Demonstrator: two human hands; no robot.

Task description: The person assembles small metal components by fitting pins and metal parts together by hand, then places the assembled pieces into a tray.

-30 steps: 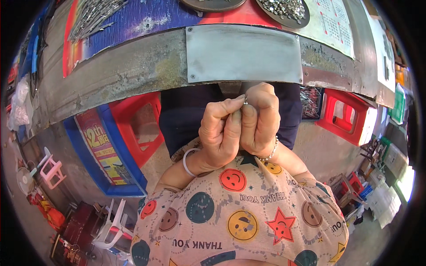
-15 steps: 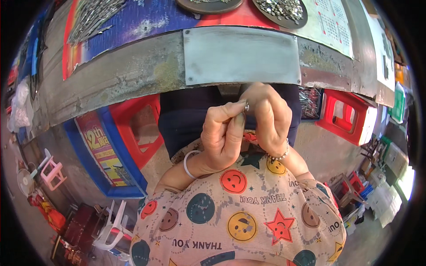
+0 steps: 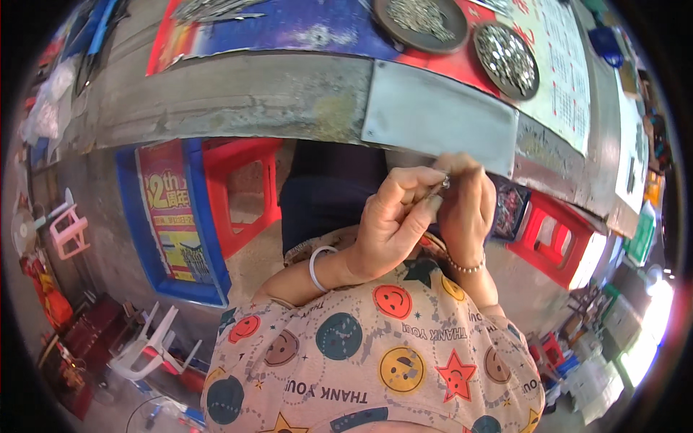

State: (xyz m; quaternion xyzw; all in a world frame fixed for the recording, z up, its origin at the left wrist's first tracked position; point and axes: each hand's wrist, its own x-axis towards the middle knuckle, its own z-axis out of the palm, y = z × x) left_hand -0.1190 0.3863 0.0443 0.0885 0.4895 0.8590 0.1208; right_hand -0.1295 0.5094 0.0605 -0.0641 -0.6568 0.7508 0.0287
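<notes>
My left hand [image 3: 395, 220] is closed, thumb and forefinger pinching a small shiny metal piece [image 3: 445, 183]. Close against it on the right, my right hand [image 3: 468, 216] has its fingers curled in. Its fingertips are smeared by motion, and whatever they hold is hidden. Both hands are over my lap, just in front of the workbench edge. A pale metal plate [image 3: 433, 108], screwed onto the bench edge, lies just beyond them.
Two dark round dishes hold small metal parts: one dish [image 3: 393, 36] at the back, another [image 3: 532, 90] farther right. Thin metal rods [image 3: 216, 10] lie at the far left. Beneath the bench are a blue-framed tray [image 3: 130, 209], red stools [image 3: 242, 195] and a dark bin [image 3: 511, 209].
The view has turned, so bench and dishes sit farther right and lower. Both hands stay together at the small metal piece, with the right fingers still moving.
</notes>
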